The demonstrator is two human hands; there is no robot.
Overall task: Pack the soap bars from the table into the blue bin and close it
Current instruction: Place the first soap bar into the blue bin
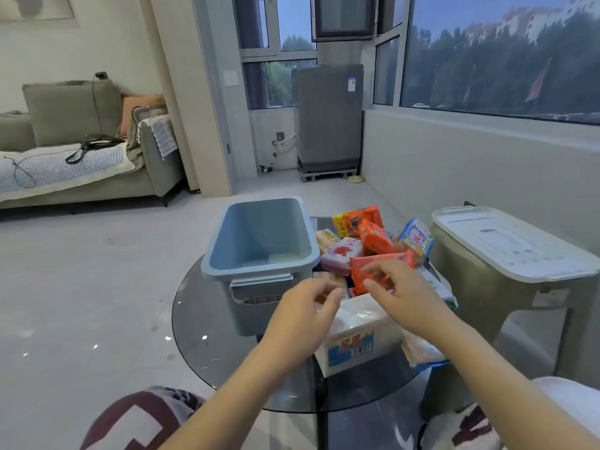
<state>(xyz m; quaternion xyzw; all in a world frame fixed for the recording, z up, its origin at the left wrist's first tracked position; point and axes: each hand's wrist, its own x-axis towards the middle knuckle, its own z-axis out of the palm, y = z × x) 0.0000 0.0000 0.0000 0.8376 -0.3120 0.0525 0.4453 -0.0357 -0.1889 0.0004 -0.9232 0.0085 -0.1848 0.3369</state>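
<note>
Head view showed my right hand (pixel 394 289) pinching an orange soap packet (pixel 380 266) right of the empty blue bin (pixel 259 245), left hand (pixel 308 303) loosely curled nearby holding nothing; a weak pinch risked dropping it onto the heaped soap bars (pixel 373 235).

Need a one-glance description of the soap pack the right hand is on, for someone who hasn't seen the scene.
Start at the round dark glass table and the open blue plastic bin on it. Right of the bin's near corner lies a flat orange-red wrapped soap pack, pinched by the right hand. It is the nearest orange pack; the others lie farther back.
</note>
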